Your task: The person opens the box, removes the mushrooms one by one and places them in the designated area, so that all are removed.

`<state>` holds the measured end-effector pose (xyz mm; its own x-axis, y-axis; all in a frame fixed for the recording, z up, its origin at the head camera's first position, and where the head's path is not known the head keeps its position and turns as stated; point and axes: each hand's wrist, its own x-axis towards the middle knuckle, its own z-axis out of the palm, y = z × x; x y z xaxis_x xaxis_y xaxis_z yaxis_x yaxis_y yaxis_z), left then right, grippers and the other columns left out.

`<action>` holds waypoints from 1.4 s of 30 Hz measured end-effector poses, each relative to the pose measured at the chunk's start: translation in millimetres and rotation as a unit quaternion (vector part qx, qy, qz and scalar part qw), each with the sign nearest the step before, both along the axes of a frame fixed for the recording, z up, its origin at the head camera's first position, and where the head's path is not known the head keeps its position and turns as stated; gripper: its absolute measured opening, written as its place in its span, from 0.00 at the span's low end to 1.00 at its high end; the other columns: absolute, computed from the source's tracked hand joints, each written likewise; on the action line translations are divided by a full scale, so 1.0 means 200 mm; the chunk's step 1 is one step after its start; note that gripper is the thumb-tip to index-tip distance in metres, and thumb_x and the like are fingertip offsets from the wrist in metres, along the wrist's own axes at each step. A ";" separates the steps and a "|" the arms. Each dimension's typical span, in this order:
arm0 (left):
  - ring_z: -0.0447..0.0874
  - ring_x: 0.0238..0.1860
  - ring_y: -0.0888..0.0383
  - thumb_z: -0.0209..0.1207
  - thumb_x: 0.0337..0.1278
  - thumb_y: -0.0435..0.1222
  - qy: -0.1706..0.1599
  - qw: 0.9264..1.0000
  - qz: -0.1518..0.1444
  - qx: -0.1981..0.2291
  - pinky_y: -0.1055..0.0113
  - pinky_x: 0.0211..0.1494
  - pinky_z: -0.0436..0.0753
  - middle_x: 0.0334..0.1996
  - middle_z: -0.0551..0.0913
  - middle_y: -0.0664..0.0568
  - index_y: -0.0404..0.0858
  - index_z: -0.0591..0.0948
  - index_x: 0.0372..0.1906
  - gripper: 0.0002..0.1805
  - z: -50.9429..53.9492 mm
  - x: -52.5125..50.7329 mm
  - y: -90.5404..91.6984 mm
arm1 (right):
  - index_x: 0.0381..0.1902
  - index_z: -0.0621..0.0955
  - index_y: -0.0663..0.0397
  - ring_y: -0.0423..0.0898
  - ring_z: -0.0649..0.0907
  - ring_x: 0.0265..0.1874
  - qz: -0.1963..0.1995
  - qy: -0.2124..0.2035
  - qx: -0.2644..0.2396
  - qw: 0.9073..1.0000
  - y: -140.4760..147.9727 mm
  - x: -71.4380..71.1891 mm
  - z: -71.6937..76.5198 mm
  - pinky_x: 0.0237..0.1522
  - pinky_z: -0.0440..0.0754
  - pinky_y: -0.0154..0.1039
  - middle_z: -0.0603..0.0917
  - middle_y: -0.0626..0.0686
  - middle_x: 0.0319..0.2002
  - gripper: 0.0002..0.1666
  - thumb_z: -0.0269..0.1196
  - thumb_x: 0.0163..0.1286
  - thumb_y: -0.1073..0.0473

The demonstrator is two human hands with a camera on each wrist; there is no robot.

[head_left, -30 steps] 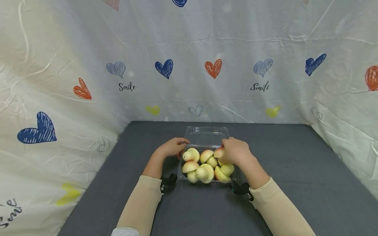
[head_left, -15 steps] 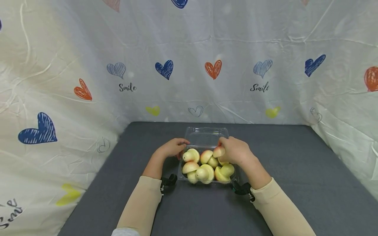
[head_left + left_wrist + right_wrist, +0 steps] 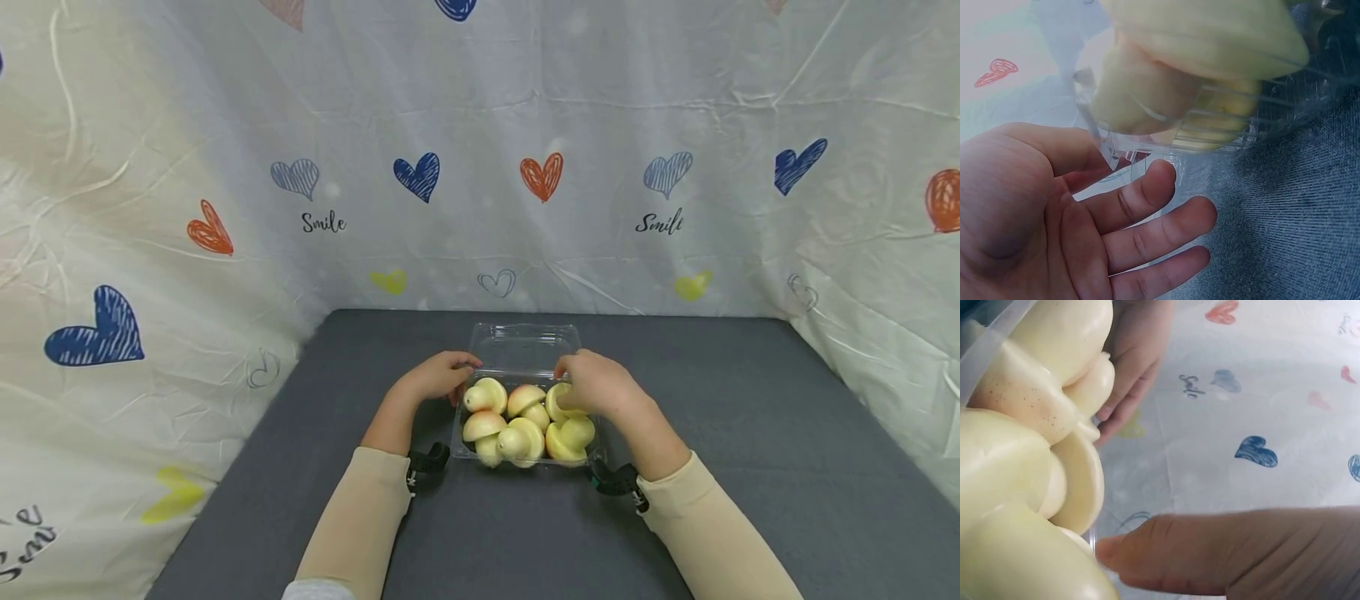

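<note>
An open clear plastic box [image 3: 525,460] holds several yellow, mushroom-shaped pieces with reddish caps. My left hand [image 3: 438,375] is at the box's back left corner. In the left wrist view its fingers [image 3: 1160,228] are loosely spread beside the clear wall, and some tips are behind the plastic. Bent down over the back right of the box is my right hand [image 3: 600,383], against a mushroom-shaped piece [image 3: 557,400] whose yellow underside shows. One straight digit of it [image 3: 1172,553] points at the box's edge in the right wrist view. Its other fingertips are hidden.
The box's clear lid [image 3: 525,346] lies folded back behind it. A dark grey cloth [image 3: 510,533] covers the table. White curtains [image 3: 480,108] with printed hearts stand at the back and sides. A black strap [image 3: 615,481] sits on the right wrist.
The reddish cap seen at my right fingers half a second ago no longer shows there. The yellow underside of a piece is now exposed beside that hand. My left hand has stayed put.
</note>
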<state>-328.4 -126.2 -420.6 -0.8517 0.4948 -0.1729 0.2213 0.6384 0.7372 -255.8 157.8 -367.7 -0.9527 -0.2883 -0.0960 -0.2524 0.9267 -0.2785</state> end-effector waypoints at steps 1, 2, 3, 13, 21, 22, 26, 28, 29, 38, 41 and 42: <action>0.84 0.27 0.46 0.46 0.83 0.38 0.000 1.000 0.000 0.001 0.52 0.38 0.82 0.24 0.81 0.44 0.37 0.74 0.72 0.21 0.00 0.00 0.00 | 0.58 0.84 0.55 0.52 0.80 0.42 -0.001 -0.009 0.010 1.000 -0.01 0.00 0.00 0.39 0.77 0.49 0.81 0.59 0.53 0.23 0.69 0.64 0.59; 0.83 0.26 0.46 0.46 0.83 0.38 -0.001 1.000 0.000 0.001 0.53 0.37 0.82 0.24 0.81 0.44 0.37 0.74 0.72 0.21 0.00 0.00 0.00 | 0.59 0.83 0.55 0.53 0.81 0.43 -0.002 -0.015 0.017 1.000 -0.01 0.00 -0.01 0.38 0.78 0.49 0.82 0.59 0.53 0.25 0.70 0.64 0.57; 0.83 0.26 0.46 0.46 0.83 0.38 -0.001 1.000 0.000 0.001 0.53 0.37 0.82 0.24 0.81 0.44 0.37 0.74 0.72 0.21 0.00 0.00 0.00 | 0.60 0.83 0.54 0.53 0.81 0.43 -0.003 -0.020 0.023 1.000 -0.02 0.00 -0.01 0.38 0.79 0.49 0.83 0.59 0.53 0.27 0.71 0.63 0.57; 0.83 0.27 0.45 0.45 0.83 0.38 0.001 1.000 0.001 0.007 0.53 0.37 0.82 0.24 0.81 0.45 0.36 0.74 0.72 0.22 0.00 -0.01 0.00 | 0.60 0.83 0.53 0.51 0.80 0.33 -0.011 0.005 0.040 0.999 -0.02 -0.01 -0.04 0.31 0.78 0.48 0.86 0.55 0.46 0.28 0.71 0.61 0.56; 0.83 0.27 0.47 0.46 0.84 0.38 0.002 1.000 0.003 0.009 0.56 0.36 0.82 0.24 0.80 0.45 0.36 0.74 0.72 0.22 0.00 -0.01 0.00 | 0.67 0.76 0.57 0.50 0.79 0.33 0.007 0.007 -0.009 1.000 0.04 0.00 0.01 0.36 0.76 0.48 0.85 0.55 0.43 0.32 0.68 0.68 0.52; 0.83 0.27 0.47 0.46 0.84 0.38 0.003 1.000 0.003 0.008 0.56 0.36 0.82 0.24 0.80 0.45 0.36 0.74 0.72 0.22 0.00 -0.01 0.00 | 0.68 0.75 0.57 0.49 0.78 0.31 0.009 0.005 -0.020 1.000 0.05 0.00 0.01 0.35 0.75 0.47 0.85 0.55 0.41 0.33 0.67 0.69 0.53; 0.83 0.26 0.48 0.45 0.84 0.38 0.003 1.000 0.005 0.005 0.56 0.35 0.81 0.24 0.80 0.45 0.36 0.74 0.71 0.21 0.00 -0.01 0.00 | 0.66 0.77 0.54 0.46 0.75 0.24 0.037 0.028 -0.058 0.997 0.07 0.01 0.03 0.32 0.72 0.45 0.81 0.50 0.32 0.30 0.65 0.66 0.57; 0.83 0.26 0.49 0.45 0.84 0.39 0.002 1.000 0.004 0.002 0.56 0.36 0.81 0.24 0.81 0.45 0.37 0.74 0.71 0.22 0.00 0.00 0.00 | 0.64 0.79 0.51 0.45 0.74 0.23 0.046 0.042 -0.079 0.995 0.07 0.02 0.04 0.31 0.72 0.44 0.80 0.48 0.31 0.29 0.65 0.64 0.58; 0.83 0.26 0.49 0.45 0.84 0.39 0.001 1.000 0.004 0.002 0.55 0.36 0.81 0.24 0.81 0.45 0.37 0.74 0.72 0.22 0.00 0.00 0.00 | 0.62 0.80 0.51 0.45 0.74 0.23 0.051 0.053 -0.088 0.993 0.07 0.03 0.05 0.30 0.72 0.43 0.80 0.47 0.31 0.27 0.65 0.63 0.59; 0.83 0.28 0.46 0.45 0.84 0.39 -0.004 1.000 0.003 0.005 0.52 0.39 0.82 0.25 0.81 0.44 0.38 0.75 0.70 0.21 0.00 0.00 0.00 | 0.62 0.80 0.46 0.44 0.77 0.22 0.020 0.091 -0.149 0.984 0.09 0.07 0.11 0.29 0.74 0.44 0.86 0.50 0.36 0.25 0.68 0.68 0.54; 0.84 0.28 0.46 0.46 0.84 0.39 -0.006 1.000 0.004 0.006 0.52 0.40 0.82 0.25 0.81 0.44 0.37 0.75 0.70 0.20 0.00 0.00 0.00 | 0.62 0.80 0.43 0.44 0.80 0.25 0.004 0.096 -0.161 0.982 0.09 0.09 0.13 0.30 0.77 0.44 0.87 0.50 0.39 0.25 0.69 0.68 0.50; 0.84 0.28 0.46 0.46 0.83 0.39 -0.008 1.000 0.005 0.008 0.52 0.40 0.82 0.26 0.80 0.44 0.37 0.75 0.70 0.20 0.00 0.00 0.00 | 0.61 0.80 0.42 0.44 0.81 0.26 -0.001 0.097 -0.164 0.982 0.10 0.09 0.14 0.31 0.77 0.45 0.88 0.49 0.39 0.25 0.70 0.68 0.49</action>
